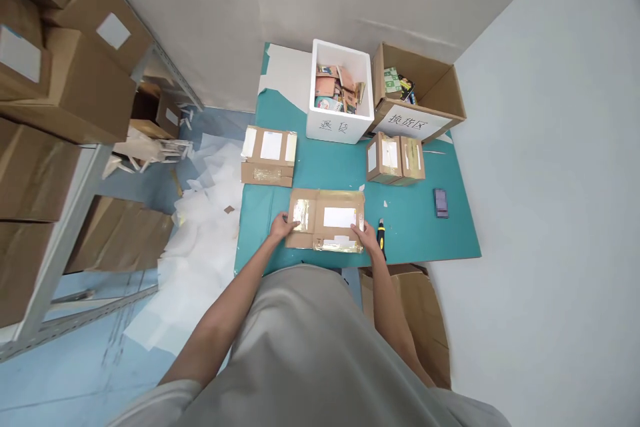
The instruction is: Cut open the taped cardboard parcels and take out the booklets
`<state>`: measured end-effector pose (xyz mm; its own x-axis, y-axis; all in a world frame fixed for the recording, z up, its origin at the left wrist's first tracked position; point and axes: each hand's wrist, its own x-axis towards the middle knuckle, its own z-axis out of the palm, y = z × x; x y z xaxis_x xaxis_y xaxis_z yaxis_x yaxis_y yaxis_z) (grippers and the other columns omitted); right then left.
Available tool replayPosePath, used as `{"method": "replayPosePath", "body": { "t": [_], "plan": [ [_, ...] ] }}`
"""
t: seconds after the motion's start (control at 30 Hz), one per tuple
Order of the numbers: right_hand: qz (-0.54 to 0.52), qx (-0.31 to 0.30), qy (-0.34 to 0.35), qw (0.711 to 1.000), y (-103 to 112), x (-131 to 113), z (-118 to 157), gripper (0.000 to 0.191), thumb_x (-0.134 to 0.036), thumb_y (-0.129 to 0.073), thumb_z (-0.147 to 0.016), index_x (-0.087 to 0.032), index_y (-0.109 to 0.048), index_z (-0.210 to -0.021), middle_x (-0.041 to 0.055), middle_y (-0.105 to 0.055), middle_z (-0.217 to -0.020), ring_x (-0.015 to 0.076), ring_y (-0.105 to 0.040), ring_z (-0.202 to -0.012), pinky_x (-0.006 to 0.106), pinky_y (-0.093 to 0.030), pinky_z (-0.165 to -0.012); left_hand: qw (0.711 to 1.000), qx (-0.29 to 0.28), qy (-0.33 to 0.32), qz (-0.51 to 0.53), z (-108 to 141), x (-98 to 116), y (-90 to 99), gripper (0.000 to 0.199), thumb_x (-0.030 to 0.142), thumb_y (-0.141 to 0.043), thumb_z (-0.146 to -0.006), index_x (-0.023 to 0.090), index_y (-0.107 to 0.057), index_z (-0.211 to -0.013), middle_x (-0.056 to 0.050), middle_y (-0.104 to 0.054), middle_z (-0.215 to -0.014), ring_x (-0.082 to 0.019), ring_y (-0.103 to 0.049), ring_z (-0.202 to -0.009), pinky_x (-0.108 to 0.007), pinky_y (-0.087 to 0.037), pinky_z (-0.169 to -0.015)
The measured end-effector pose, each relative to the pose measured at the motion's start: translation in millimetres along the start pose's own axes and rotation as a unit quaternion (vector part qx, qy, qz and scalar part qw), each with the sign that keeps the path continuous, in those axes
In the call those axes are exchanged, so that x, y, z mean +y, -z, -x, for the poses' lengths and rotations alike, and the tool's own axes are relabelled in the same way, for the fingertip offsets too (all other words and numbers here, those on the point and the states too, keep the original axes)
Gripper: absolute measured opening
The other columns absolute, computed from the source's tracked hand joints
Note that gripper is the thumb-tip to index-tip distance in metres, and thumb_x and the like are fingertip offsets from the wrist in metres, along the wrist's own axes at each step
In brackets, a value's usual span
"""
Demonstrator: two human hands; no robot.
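Between my two hands is a flattened cardboard box [327,235] with white labels and strips of shiny tape, at the front edge of the green-topped table. My left hand [284,226] grips its left edge, thumb on top and the other fingers out of sight beneath. At the right edge, my right hand [367,237] holds it the same way, its thumb by the white label. Close to the right hand lies a yellow and black utility knife [381,237]. Behind and left rests another flattened cardboard box [269,159].
Two small taped boxes [395,159] stand behind on the right, near a dark phone-like object [441,203]. At the back are a white foam box [340,127] of small packets and an open carton [445,90]. Shelves of cartons [95,90] and white foam sheets [200,240] are left.
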<state>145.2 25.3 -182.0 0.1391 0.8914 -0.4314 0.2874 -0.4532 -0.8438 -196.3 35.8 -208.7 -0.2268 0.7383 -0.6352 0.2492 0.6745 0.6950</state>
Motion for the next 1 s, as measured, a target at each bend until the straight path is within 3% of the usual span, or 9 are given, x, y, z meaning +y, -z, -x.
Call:
{"method": "replayPosePath", "body": {
  "t": [0.17,0.27,0.47,0.6,0.8,1.0],
  "plan": [
    [-0.016,-0.067,-0.054,0.996,-0.7,-5.2,24.0,0.060,-0.062,-0.089,-0.063,-0.021,-0.076,-0.105,0.0114,-0.083,-0.112,0.0363,-0.075,-0.110,0.051,-0.061,-0.100,0.990,-0.064,0.004,0.123,17.4,-16.1,30.2,0.075,0.045,-0.102,-0.047,0.022,-0.054,-0.098,-0.005,-0.079,-0.093,-0.027,-0.076,-0.087,-0.033,-0.059,-0.073],
    [-0.038,-0.075,-0.077,0.993,-3.5,-13.4,33.4,0.063,-0.069,-0.081,-0.073,-0.020,-0.076,-0.112,0.0117,-0.082,-0.113,0.0348,-0.076,-0.109,0.048,-0.062,-0.097,0.972,-0.129,0.014,0.197,25.6,-15.1,47.7,0.081,0.046,-0.104,-0.043,0.021,-0.057,-0.104,-0.005,-0.079,-0.091,-0.027,-0.077,-0.084,-0.034,-0.060,-0.074],
    [-0.101,-0.094,-0.006,0.990,7.4,-60.4,32.4,0.065,-0.066,-0.085,-0.076,-0.021,-0.075,-0.121,0.0095,-0.080,-0.125,0.0338,-0.074,-0.117,0.044,-0.060,-0.100,0.944,-0.245,0.004,0.222,42.5,14.5,84.4,0.077,0.039,-0.105,-0.052,0.017,-0.072,-0.119,-0.014,-0.081,-0.111,-0.033,-0.078,-0.103,-0.043,-0.062,-0.094],
    [-0.119,-0.103,-0.003,0.988,7.7,-91.2,26.6,0.061,-0.062,-0.087,-0.077,-0.022,-0.077,-0.121,0.0082,-0.081,-0.122,0.0335,-0.074,-0.113,0.041,-0.062,-0.094,0.939,-0.244,-0.005,0.244,43.1,37.3,99.7,0.062,0.047,-0.100,-0.064,0.014,-0.079,-0.111,-0.017,-0.081,-0.105,-0.037,-0.077,-0.106,-0.047,-0.062,-0.095],
    [-0.191,-0.085,-0.042,0.977,2.9,-110.3,34.0,0.061,-0.059,-0.089,-0.077,-0.022,-0.078,-0.123,0.0075,-0.083,-0.116,0.0307,-0.077,-0.102,0.038,-0.064,-0.085,0.949,-0.185,-0.038,0.254,37.3,49.6,101.6,0.064,0.053,-0.099,-0.063,0.013,-0.079,-0.109,-0.015,-0.082,-0.108,-0.036,-0.077,-0.109,-0.043,-0.061,-0.096],
    [-0.276,0.007,-0.001,0.961,28.2,-96.5,69.8,0.063,-0.060,-0.089,-0.077,-0.022,-0.076,-0.125,0.0090,-0.080,-0.125,0.0315,-0.075,-0.117,0.039,-0.063,-0.096,0.945,-0.176,-0.064,0.270,69.9,58.6,71.2,0.068,0.055,-0.100,-0.061,0.015,-0.079,-0.112,-0.014,-0.082,-0.108,-0.035,-0.075,-0.116,-0.043,-0.060,-0.103]
  ]
}}
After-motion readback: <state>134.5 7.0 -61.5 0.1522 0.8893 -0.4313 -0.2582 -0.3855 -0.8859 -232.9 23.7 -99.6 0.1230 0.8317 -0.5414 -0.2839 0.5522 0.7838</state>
